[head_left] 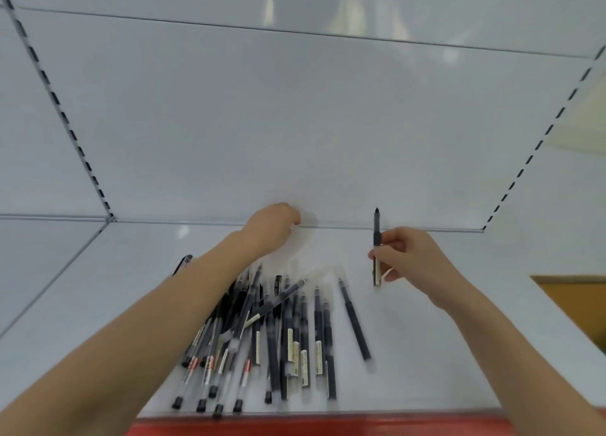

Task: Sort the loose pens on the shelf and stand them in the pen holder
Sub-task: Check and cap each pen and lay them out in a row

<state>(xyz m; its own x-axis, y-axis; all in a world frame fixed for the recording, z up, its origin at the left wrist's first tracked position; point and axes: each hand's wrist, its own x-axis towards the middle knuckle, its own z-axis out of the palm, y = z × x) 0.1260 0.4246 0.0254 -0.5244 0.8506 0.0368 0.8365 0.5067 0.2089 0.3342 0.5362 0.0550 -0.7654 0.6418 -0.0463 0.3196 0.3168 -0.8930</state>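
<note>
Several loose black pens (282, 330) lie in a heap on the white shelf (426, 353), most pointing toward the back. One dark pen (354, 321) lies apart to the right of the heap. My right hand (410, 258) grips a black pen (376, 229) upright above the shelf, tip up. My left hand (272, 229) reaches over the heap to the back of the shelf with fingers curled down; what it touches or holds is hidden. No pen holder is in view.
The shelf's white back panel (295, 124) rises behind, with slotted uprights (65, 117) at left and right. A red strip (311, 425) runs along the shelf's front edge. An orange-brown surface (577, 301) shows at the far right.
</note>
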